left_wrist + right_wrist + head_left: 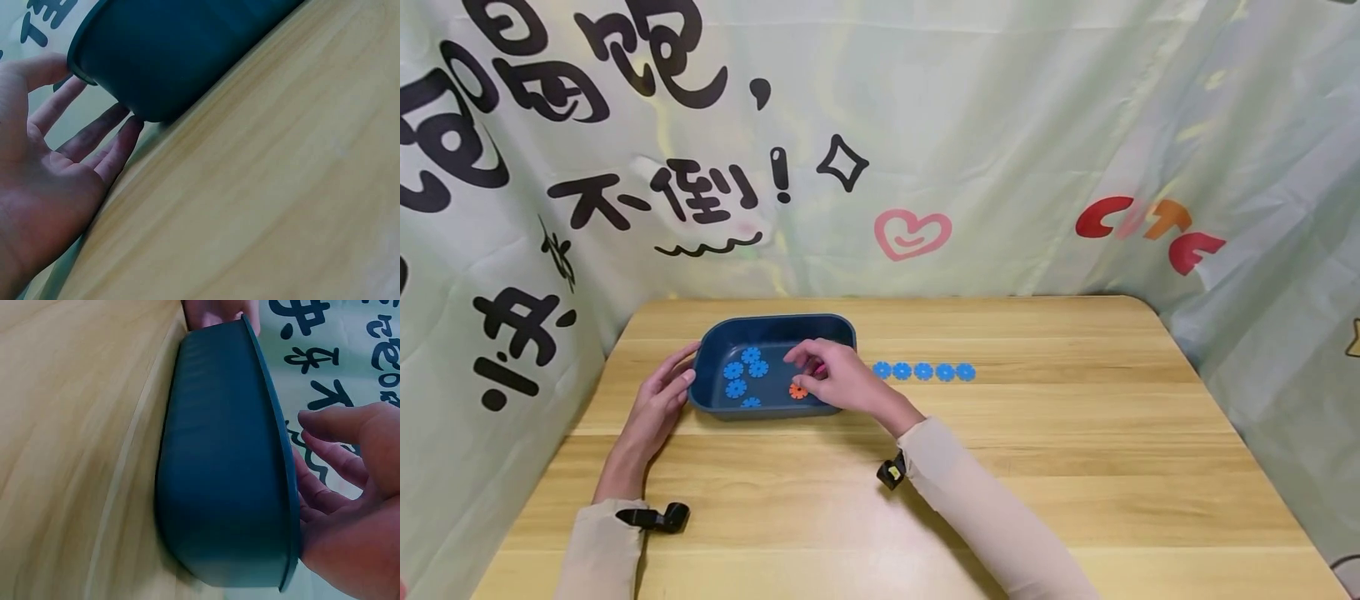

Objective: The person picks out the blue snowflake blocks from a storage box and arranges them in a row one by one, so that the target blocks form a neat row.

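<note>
A dark blue rectangular bin (775, 414) stands on the table, with several blue notched plastic discs (735, 388) lying in its left part. My left hand (658, 404) touches the outside of its left end; the left wrist view has the thumb near the rim and fairly straight fingers against the wall. Over the bin's right part, my right hand (831, 375) reaches in with loosely bent fingers. Just below its fingertips lies an orange notched disc (798, 391). A bit of pink (821, 368) shows by the palm, mostly hidden. No piece appears between the fingers in the right wrist view.
Right of the bin, several blue discs (923, 372) lie in a straight row on the wooden table (1037, 467). A printed curtain (1000, 125) hangs behind the table and along both sides. Each wrist wears a small black camera (891, 472).
</note>
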